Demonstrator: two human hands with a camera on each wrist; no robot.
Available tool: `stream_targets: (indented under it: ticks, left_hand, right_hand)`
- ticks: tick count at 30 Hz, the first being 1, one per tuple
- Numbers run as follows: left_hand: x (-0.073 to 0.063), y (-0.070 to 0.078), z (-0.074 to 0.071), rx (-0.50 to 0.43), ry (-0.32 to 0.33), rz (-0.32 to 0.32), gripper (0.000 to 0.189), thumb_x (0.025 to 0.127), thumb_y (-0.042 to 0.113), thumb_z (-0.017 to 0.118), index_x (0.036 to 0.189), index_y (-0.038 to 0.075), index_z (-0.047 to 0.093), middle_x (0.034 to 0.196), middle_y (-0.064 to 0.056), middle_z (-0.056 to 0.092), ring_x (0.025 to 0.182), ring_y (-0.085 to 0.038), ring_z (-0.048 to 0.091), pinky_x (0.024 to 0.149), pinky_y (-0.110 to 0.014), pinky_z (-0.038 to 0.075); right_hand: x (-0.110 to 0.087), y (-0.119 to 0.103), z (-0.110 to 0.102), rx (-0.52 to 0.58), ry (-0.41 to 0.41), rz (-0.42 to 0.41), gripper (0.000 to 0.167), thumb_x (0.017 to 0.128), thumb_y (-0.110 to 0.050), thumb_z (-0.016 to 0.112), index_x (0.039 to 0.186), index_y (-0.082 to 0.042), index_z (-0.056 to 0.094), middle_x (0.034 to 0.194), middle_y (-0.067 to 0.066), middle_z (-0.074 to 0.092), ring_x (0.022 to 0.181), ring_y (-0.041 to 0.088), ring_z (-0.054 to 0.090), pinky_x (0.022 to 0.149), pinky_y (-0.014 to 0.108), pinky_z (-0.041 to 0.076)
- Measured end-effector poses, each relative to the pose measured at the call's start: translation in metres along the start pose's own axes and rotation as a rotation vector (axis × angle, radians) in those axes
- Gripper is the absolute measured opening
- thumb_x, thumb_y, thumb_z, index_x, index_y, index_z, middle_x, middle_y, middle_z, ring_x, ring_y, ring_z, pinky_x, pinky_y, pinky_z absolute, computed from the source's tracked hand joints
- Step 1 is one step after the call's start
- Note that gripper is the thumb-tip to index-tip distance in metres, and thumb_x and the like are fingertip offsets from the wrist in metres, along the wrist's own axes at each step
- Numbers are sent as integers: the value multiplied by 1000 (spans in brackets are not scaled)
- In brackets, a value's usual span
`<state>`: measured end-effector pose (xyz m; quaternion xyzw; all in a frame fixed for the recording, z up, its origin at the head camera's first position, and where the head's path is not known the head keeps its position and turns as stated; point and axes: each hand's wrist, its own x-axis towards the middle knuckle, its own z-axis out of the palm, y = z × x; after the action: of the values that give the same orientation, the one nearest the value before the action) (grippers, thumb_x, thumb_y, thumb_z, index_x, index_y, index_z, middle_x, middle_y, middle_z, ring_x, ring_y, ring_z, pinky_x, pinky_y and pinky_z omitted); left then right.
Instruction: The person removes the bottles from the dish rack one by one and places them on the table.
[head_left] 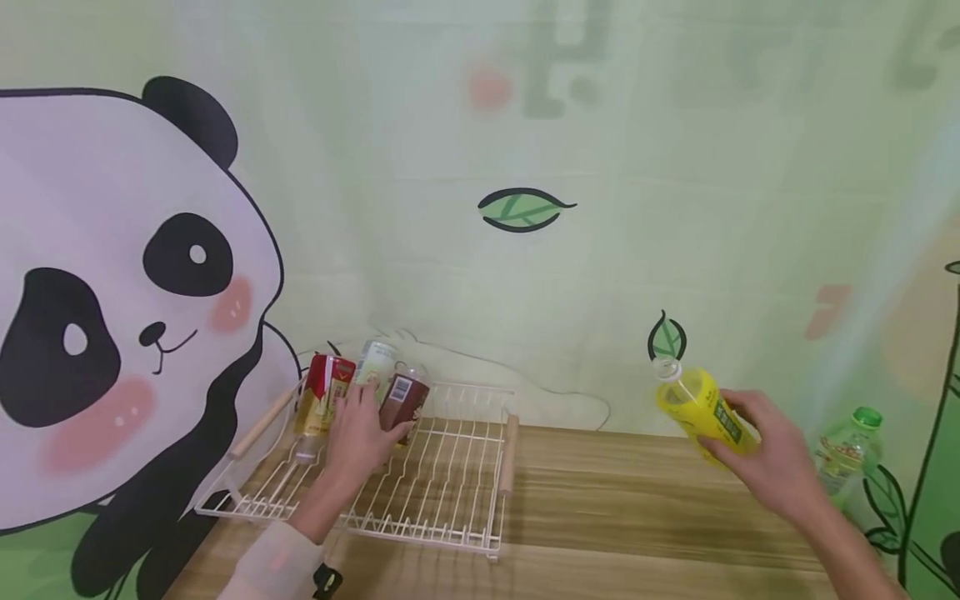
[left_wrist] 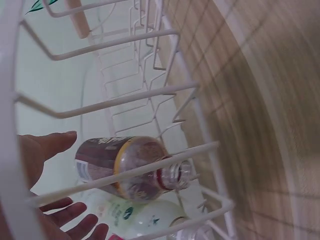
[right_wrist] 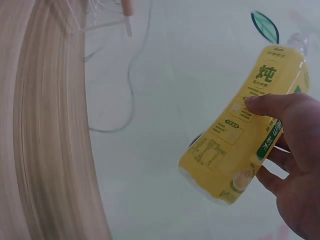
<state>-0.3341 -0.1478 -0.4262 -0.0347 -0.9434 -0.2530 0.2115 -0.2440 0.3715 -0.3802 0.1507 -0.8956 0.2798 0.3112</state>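
Note:
My left hand (head_left: 358,437) is over the left part of a white wire rack (head_left: 420,533), thumb and fingers spread beside a clear bottle with a dark brown label (head_left: 400,400). In the left wrist view that bottle (left_wrist: 102,160) leans neck-down and uncapped, with a gap between it and my thumb. A pale-labelled bottle (head_left: 375,358) and a red-and-gold bottle (head_left: 322,400) stand tilted in the rack too. Off to the right, my right hand (head_left: 772,454) grips a yellow-labelled bottle (right_wrist: 225,140) around its body. It is tilted in the air, its neck pointing up and left.
A clear bottle with a green cap (head_left: 843,450) stands at the far right, partly behind my right forearm. The rack has wooden handles (head_left: 508,454) and sits on a wood-grain table (head_left: 600,508). Behind hangs a pale cloth backdrop (head_left: 412,208) printed with a panda and leaves.

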Motion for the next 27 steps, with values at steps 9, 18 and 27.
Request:
stream_targets:
  ticks: [9, 18, 27]
  left_hand:
    - [2, -4, 10, 1, -60, -64, 91, 89, 31, 88, 156, -7, 40, 147, -30, 47, 129, -47, 50, 100, -65, 50]
    - [6, -4, 12, 5, -86, -76, 93, 89, 31, 88, 157, -7, 37, 147, -31, 45, 130, -48, 50, 99, -66, 51]
    - [-4, -9, 22, 17, -109, -93, 86, 91, 34, 85, 148, -13, 42, 138, -34, 51, 126, -50, 54, 98, -65, 52]
  right_hand:
    - [-19, 45, -2, 150, 3, 417, 73, 97, -32, 80, 151, 3, 45, 148, 27, 52, 134, 55, 50, 104, 62, 50]
    - [-38, 86, 1, 48, 89, 569, 75, 97, -37, 79, 146, 10, 47, 139, 36, 56, 124, 51, 56, 72, 12, 55]
    - [-51, 110, 6, -36, 45, 624, 76, 100, -40, 75, 144, 14, 45, 139, 43, 53, 124, 59, 56, 92, 61, 54]
